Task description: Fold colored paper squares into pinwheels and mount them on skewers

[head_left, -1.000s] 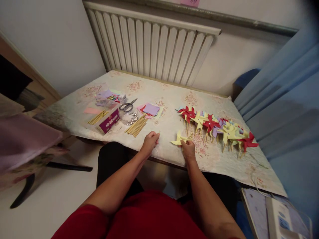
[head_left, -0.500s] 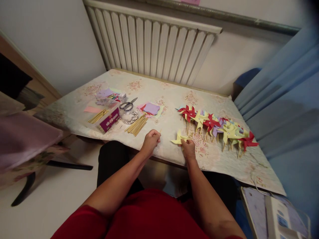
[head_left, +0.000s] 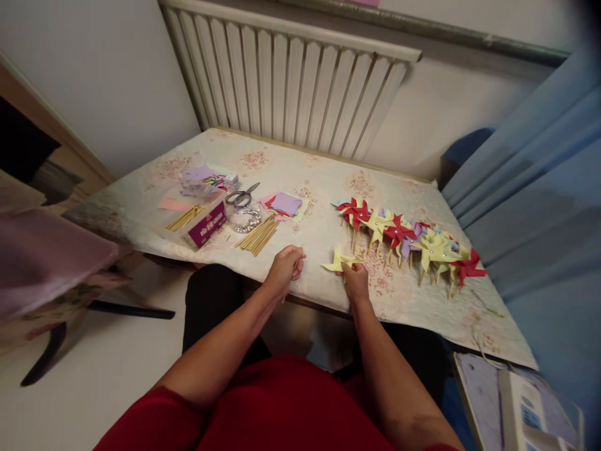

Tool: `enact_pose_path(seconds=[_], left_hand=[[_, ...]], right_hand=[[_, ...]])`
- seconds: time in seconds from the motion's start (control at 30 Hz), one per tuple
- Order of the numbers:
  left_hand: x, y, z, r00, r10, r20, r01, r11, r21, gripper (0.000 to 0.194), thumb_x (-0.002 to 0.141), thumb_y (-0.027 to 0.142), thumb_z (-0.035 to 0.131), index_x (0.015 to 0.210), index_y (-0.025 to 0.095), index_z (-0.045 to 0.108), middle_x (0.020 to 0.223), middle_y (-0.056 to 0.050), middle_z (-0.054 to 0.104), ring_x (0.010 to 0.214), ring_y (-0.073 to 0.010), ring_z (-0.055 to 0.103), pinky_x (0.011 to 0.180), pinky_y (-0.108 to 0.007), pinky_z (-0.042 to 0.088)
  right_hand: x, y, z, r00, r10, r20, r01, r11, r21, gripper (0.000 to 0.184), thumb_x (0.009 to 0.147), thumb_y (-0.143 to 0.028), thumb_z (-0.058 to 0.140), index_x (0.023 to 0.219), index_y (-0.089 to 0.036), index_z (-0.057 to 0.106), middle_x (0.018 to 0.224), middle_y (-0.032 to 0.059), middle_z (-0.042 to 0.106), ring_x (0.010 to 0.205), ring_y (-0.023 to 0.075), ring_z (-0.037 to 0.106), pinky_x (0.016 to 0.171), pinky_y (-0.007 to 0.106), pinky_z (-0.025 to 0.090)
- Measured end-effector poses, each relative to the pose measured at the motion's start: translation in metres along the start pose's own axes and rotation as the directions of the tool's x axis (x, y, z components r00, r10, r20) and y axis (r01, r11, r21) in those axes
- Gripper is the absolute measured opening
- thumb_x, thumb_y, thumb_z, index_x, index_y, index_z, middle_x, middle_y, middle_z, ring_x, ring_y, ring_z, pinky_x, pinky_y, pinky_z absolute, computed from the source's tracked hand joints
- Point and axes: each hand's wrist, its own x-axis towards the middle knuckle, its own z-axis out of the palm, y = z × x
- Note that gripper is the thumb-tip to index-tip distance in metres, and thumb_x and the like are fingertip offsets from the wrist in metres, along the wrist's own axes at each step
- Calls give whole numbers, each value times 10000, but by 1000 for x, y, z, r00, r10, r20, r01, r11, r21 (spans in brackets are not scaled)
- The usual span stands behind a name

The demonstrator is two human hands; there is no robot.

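Fingers of the right hand [head_left: 356, 282] pinched a yellow pinwheel [head_left: 336, 262]; those of the left hand [head_left: 285, 268] curled closed, apparently on a thin stick [head_left: 283, 299], beside loose sticks [head_left: 258, 237].

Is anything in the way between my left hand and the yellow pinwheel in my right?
Nothing visible is. Only tablecloth shows between your left hand and the pinwheel, which your right hand holds.
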Motion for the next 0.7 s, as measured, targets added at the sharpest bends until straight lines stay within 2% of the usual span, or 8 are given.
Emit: enact_pose_path(seconds=[0.37, 0.7], left_hand=[[1, -2, -4, 998, -24, 56, 27, 998, -48, 199, 755, 356, 599, 784, 168, 538, 478, 61, 431, 367, -36, 229, 395, -194, 124], [-1, 0, -1, 998, -41, 54, 43, 998, -44, 203, 748, 352, 618, 762, 174, 520, 457, 68, 413, 358, -32, 211, 391, -194, 110]], right_hand=[[0, 0, 1, 1000, 9, 13, -9, 1000, 23, 309, 693, -381, 672, 584, -215, 435, 511, -74, 417, 481, 86, 358, 453, 237, 282], [-1, -1, 1, 1000, 25, 16, -26, 999, 42, 289, 696, -376, 677, 597, -208, 464, 518, -67, 444, 481, 89, 370, 451, 233, 286]])
